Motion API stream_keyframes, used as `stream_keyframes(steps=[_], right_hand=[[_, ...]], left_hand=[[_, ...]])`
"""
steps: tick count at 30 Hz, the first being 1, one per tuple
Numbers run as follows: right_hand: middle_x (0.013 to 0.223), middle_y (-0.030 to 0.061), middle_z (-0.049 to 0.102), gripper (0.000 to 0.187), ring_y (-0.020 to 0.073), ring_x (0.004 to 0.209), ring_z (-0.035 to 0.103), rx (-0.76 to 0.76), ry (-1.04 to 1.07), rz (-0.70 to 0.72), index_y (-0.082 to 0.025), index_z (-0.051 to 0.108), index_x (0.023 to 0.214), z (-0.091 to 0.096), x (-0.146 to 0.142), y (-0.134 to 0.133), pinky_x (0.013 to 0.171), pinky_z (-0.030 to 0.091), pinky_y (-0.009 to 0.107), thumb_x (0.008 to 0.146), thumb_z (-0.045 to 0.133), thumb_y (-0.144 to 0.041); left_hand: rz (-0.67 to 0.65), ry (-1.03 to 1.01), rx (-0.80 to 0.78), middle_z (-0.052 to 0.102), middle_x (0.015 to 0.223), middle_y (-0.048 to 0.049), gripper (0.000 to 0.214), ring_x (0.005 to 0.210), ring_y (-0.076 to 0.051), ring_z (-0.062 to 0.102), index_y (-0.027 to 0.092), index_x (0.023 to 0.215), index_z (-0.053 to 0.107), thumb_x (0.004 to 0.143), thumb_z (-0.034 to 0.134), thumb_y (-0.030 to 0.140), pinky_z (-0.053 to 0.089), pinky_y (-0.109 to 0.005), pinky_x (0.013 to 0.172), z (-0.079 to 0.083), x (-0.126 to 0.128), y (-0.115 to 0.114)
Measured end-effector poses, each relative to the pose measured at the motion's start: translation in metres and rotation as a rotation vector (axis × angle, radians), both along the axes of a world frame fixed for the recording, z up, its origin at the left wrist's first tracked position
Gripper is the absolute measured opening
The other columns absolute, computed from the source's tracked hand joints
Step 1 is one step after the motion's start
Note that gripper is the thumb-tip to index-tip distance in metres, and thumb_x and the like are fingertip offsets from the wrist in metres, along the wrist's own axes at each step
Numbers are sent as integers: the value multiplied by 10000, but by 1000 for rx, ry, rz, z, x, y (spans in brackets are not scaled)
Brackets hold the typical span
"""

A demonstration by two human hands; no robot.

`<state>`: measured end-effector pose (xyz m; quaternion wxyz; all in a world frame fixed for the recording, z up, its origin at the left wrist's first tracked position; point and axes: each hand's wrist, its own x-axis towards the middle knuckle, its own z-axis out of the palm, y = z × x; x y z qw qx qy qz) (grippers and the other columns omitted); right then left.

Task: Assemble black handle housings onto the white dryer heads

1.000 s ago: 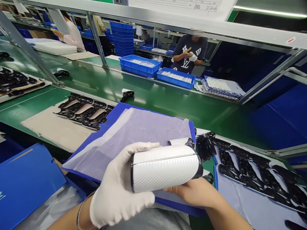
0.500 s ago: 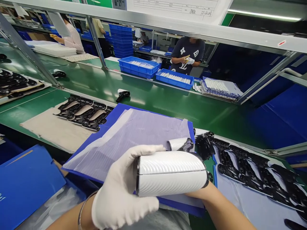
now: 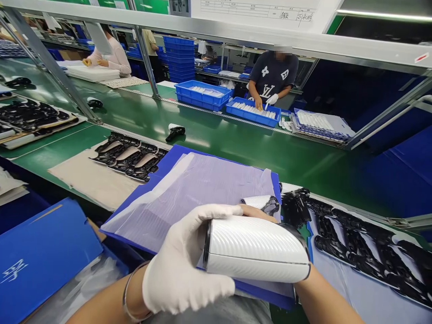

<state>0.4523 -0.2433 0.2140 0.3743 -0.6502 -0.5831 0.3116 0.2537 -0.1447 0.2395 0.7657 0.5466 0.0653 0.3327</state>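
Note:
My left hand, in a white glove, is wrapped round the left end of a white ribbed shell with a black rim. My bare right hand is mostly hidden behind the shell; its fingers curl over the top edge, so both hands hold it. Just behind lies a second, smaller white ribbed part on a thin grey-purple sheet spread over a blue board.
Trays of black moulded parts lie to the right and left. A black handheld part lies on the green conveyor. Across it, a person reaches into a blue bin. A blue flat box is at lower left.
The shell has rolled in my hands and shifted right and lower; its seam no longer faces me. The person across lowered their hands into the blue bin.

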Motion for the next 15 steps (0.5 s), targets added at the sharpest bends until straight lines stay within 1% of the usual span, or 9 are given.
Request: stream_keyframes(steps=[3,5,7,9,11,15], right_hand=[[1093,32,703,301,256,1048,651,-27,-40,65,-293,656,1189,-3,4,5,972,522,407,905,564,-257],[1148,39,699,284,249,1073,648,31,-89,48,-274,653,1178,-2,6,5,969,520,393,921,537,-240],[1228,49,685,312,245,1139,634,97,-151,25,-266,631,1219,-1,6,5,1001,505,387,932,514,-225],[1273,64,676,323,241,1186,624,161,-234,22,-252,613,1244,0,6,6,1028,493,389,947,489,-225],[1282,78,676,308,237,1209,621,196,-312,24,-241,604,1243,1,6,6,1031,495,388,967,468,-236],[1311,94,662,274,226,1271,587,244,-412,-15,-234,589,1246,7,4,4,1060,475,369,994,481,-241]], left_hand=[[-9,17,8,712,1282,-30,802,1208,-258,652,318,1189,677,486,934,29,520,-295,1034,-2,-1,0],[2,51,21,710,1287,-26,847,1210,-263,651,326,1192,671,465,913,-35,526,-301,1028,-1,-2,0],[21,74,25,721,1271,-26,815,1199,-266,659,318,1174,683,479,886,-59,529,-300,1020,2,-3,0],[31,79,21,737,1243,-22,754,1176,-261,672,310,1144,703,502,872,-49,528,-294,1013,5,-4,0],[24,89,26,742,1234,-12,740,1164,-254,678,320,1139,703,514,869,-40,531,-290,1003,7,-4,0],[18,125,27,739,1244,-26,729,1171,-260,674,320,1149,694,513,913,39,531,-291,998,6,-3,0]])
